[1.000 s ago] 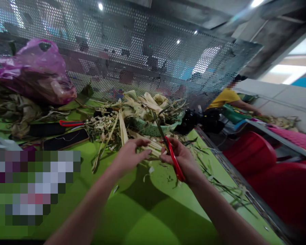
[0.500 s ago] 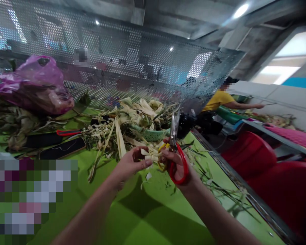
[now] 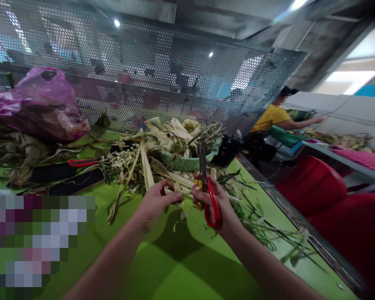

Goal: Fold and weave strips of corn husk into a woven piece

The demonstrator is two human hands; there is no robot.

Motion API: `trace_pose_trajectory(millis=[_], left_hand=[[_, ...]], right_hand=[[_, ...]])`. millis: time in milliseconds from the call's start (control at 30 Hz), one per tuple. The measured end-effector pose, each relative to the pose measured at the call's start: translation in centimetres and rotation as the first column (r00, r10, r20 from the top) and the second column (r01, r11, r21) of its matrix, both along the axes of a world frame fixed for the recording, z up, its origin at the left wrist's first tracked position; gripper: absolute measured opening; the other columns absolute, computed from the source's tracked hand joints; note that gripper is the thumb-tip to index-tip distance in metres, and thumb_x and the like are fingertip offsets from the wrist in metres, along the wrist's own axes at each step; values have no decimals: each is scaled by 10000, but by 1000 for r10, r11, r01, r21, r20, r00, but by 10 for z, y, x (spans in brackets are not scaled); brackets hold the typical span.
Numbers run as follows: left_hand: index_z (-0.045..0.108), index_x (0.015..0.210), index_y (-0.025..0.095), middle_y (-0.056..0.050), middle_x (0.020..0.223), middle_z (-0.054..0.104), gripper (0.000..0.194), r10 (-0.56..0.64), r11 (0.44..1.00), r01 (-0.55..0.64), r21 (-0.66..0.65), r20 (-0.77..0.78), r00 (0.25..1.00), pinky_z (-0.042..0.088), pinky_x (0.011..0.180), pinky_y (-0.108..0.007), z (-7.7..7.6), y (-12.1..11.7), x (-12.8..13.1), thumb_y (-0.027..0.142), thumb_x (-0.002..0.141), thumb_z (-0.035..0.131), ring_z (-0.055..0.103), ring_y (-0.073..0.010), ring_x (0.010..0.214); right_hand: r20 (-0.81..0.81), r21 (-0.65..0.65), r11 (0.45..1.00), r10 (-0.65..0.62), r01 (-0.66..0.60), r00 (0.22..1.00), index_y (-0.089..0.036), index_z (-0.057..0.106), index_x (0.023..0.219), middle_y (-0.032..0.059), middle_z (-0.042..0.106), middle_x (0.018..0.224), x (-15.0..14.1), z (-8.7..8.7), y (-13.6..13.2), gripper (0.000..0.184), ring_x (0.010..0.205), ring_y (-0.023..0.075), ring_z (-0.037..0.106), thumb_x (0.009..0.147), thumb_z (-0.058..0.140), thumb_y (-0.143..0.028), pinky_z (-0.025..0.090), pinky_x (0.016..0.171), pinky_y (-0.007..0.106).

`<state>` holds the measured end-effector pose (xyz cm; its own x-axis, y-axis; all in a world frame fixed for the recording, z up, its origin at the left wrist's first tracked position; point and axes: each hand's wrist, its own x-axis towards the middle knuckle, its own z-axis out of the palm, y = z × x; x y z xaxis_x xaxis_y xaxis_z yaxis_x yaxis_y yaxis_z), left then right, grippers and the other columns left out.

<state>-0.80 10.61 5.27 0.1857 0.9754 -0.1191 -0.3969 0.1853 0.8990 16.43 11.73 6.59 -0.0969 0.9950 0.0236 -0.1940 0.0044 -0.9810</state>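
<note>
My right hand [image 3: 217,200] holds scissors [image 3: 211,200] with red and yellow handles, their blades closed and pointing up and away. Its thumb and fingers also touch a small pale strip of husk [image 3: 186,191]. The other end of that strip is pinched in my left hand [image 3: 158,202], just above the green table. Beyond my hands stands a pale green basket [image 3: 187,163] heaped with dry corn husks [image 3: 171,139]. Long husk strips [image 3: 146,166] and small trimmed pieces [image 3: 121,168] lie left of it.
A purple plastic bag [image 3: 46,108] sits at the back left. Near it lie red-handled scissors [image 3: 84,161] and a dark phone-like slab [image 3: 78,182]. Thin green scraps [image 3: 265,229] litter the right side. Red chairs [image 3: 312,179] stand beyond the table edge; a person in yellow [image 3: 271,118] sits behind.
The scissors have swung left and turned more edge-on. The pale piece between my hands looks less spread out. The view has shifted slightly, and both hands stay close together.
</note>
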Motion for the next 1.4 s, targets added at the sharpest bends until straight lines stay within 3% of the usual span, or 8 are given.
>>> trace_pose_trajectory(millis=[167, 233, 333, 500, 600, 800, 967, 1400], left_hand=[[567, 900, 159, -37, 800, 691, 327, 154, 987, -156, 23, 63, 986, 498, 705, -240, 2, 9, -19, 246, 658, 768, 639, -113, 688], [562, 897, 163, -20, 801, 684, 321, 187, 981, -192, 34, 116, 975, 502, 707, -235, 5, 11, -25, 237, 659, 764, 634, -102, 683], [581, 889, 148, -11, 793, 668, 296, 190, 978, -199, 54, 138, 972, 499, 705, -217, 8, 11, -30, 237, 667, 755, 614, -82, 661], [579, 990, 155, 7, 752, 633, 372, 204, 973, -215, 85, 127, 971, 485, 685, -212, 9, 10, -30, 236, 669, 750, 596, -77, 639], [547, 1041, 170, 10, 753, 630, 447, 222, 970, -232, 69, 123, 967, 487, 684, -226, 9, 10, -28, 228, 653, 762, 600, -87, 651], [521, 1054, 162, 13, 721, 630, 475, 215, 973, -222, 65, 92, 972, 482, 683, -226, 10, 10, -25, 214, 649, 764, 591, -82, 630], [514, 1071, 164, 29, 684, 614, 474, 189, 976, -195, 96, 73, 979, 481, 683, -225, 8, 9, -24, 208, 665, 754, 592, -85, 638], [520, 1082, 156, 34, 665, 607, 495, 173, 981, -176, 82, 53, 984, 474, 678, -227, 11, 8, -24, 199, 653, 761, 589, -86, 633]], right_hand=[[228, 13, 991, 128, -135, 965, -266, 550, 1087, -23, 536, 813, 21, 8, 2, 520, 708, 109, 535, 633, 793, -339, 473, 617, 197], [341, 6, 990, 133, -143, 931, -293, 505, 1179, 20, 566, 1017, 34, 10, 3, 602, 912, 163, 563, 651, 774, -402, 497, 766, 244], [513, -33, 986, 156, -162, 844, -299, 393, 1319, 70, 499, 1276, 52, 12, 2, 723, 1125, 248, 514, 699, 695, -518, 466, 905, 335], [761, -54, 926, 281, -374, 585, -223, 511, 1210, 87, 590, 1126, 65, 18, 0, 522, 1053, 279, 547, 798, 566, -540, 445, 906, 374], [787, -50, 890, 315, -454, 530, -210, 537, 1134, 72, 594, 1051, 60, 22, -1, 466, 998, 256, 545, 809, 543, -543, 451, 852, 331], [772, -64, 874, 350, -482, 531, -197, 543, 1057, 24, 541, 853, 47, 26, -7, 481, 769, 189, 507, 782, 535, -592, 431, 697, 274], [718, -93, 876, 389, -474, 578, -189, 555, 1008, 27, 553, 859, 45, 23, -7, 475, 727, 165, 492, 760, 561, -594, 406, 651, 250], [660, -136, 890, 410, -436, 630, -198, 616, 892, -17, 493, 628, 45, 15, -4, 436, 541, 109, 397, 697, 635, -587, 294, 469, 205]])
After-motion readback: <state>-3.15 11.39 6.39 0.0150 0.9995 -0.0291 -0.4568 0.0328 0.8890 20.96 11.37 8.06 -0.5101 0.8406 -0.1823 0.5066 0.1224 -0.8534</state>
